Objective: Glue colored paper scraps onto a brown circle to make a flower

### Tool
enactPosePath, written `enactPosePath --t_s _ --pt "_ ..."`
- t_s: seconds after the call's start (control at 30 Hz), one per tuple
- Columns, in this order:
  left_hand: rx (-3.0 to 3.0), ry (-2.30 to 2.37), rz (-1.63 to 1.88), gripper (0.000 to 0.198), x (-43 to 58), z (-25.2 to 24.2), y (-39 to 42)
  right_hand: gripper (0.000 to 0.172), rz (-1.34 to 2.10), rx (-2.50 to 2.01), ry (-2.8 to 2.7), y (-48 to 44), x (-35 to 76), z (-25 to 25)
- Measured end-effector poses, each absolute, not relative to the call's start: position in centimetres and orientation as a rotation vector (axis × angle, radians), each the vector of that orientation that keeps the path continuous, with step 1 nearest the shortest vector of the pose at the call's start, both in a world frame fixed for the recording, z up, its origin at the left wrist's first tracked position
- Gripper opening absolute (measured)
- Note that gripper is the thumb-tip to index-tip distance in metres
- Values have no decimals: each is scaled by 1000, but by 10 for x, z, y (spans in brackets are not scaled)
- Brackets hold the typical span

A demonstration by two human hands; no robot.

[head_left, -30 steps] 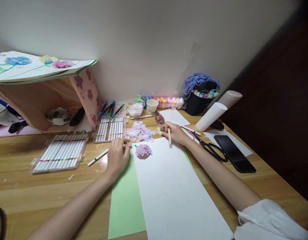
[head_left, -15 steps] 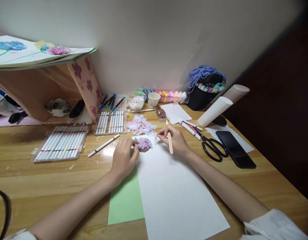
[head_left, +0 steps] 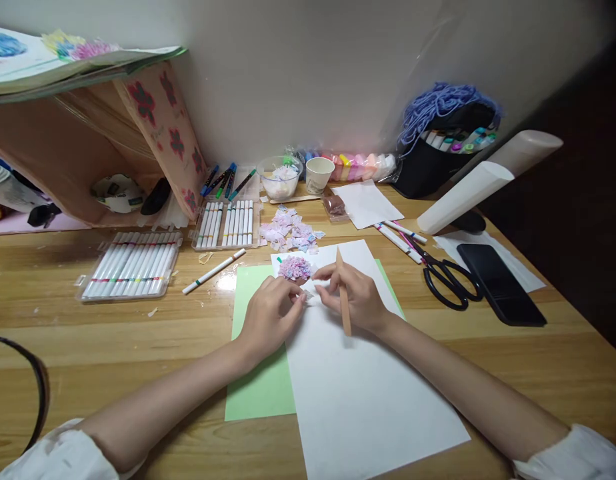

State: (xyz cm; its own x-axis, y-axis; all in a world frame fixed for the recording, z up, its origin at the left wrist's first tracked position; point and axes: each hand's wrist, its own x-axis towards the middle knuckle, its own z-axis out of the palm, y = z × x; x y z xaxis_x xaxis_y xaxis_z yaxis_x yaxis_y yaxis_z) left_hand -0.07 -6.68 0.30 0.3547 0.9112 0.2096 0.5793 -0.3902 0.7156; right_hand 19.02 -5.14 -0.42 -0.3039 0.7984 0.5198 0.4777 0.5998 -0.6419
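Nearest to me, the white sheet point(head_left: 373, 387) overlaps the green paper point(head_left: 261, 383) on the table, and over it both hands work close together! Left hand point(head_left: 268, 313): thumb and forefinger drawn narrow beside a pale scrap point(head_left: 309, 297), though whether they grip it I can't tell. Right hand point(head_left: 363, 300): wooden stick point(head_left: 345, 310) held slantwise, thumb and forefinger slightly parted. Just beyond the hands, the pink-purple flower point(head_left: 295, 267) sits at the sheet's upper left; behind it, torn paper pieces point(head_left: 288, 231), then the paper cup point(head_left: 319, 175)
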Motion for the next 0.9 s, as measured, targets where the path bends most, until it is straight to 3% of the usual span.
enactPosePath --t_s 0.2,0.5,0.9 --pt "2128 1270 794 18 0 3 -66 23 587 -1189 -2019 -36 202 -9" --pt "2068 1314 837 12 -1 1 -65 23 401 -1215 -2079 -30 204 -14" --pt "2053 1356 844 11 0 1 -65 23 409 -1188 -2073 -25 200 -15"
